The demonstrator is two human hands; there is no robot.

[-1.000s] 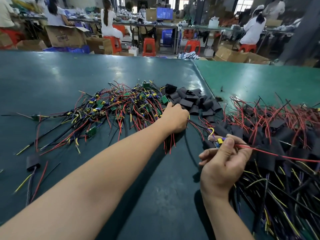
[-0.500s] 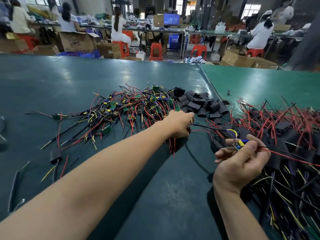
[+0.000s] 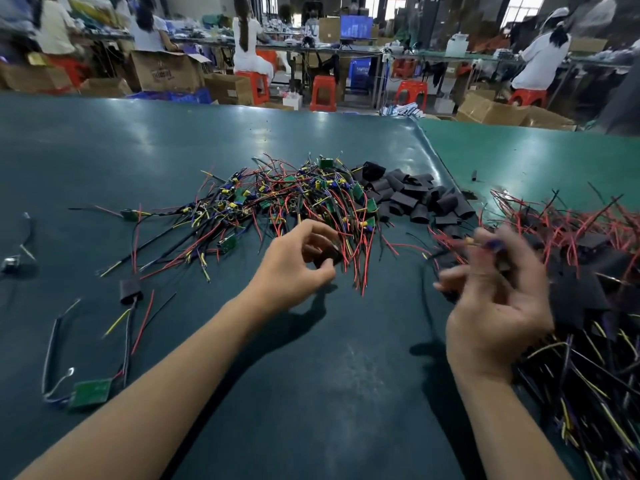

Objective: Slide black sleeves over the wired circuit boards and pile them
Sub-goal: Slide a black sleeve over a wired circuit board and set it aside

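We worked in a busy workshop, with seated workers, cardboard boxes point(image 3: 166, 72) and red plastic stools point(image 3: 322, 93) along the top of the frame, at a dark green counter point(image 3: 104, 157). Above centre lay the tangled heap of bare green circuit boards with red, yellow and black wires point(image 3: 294, 199), and just right of it the loose pile of flat black sleeves point(image 3: 412, 197). Our left hand point(image 3: 294, 268), at centre, curled its fingers round one black sleeve point(image 3: 327, 255) at the near edge of the heap. Our right hand point(image 3: 495, 306), centre right and blurred, pinched a wired board point(image 3: 485, 242) between thumb and fingers, over the mound of sleeved boards point(image 3: 588, 289) filling the right side. At lower left one stray green board point(image 3: 91, 393) lay alone.
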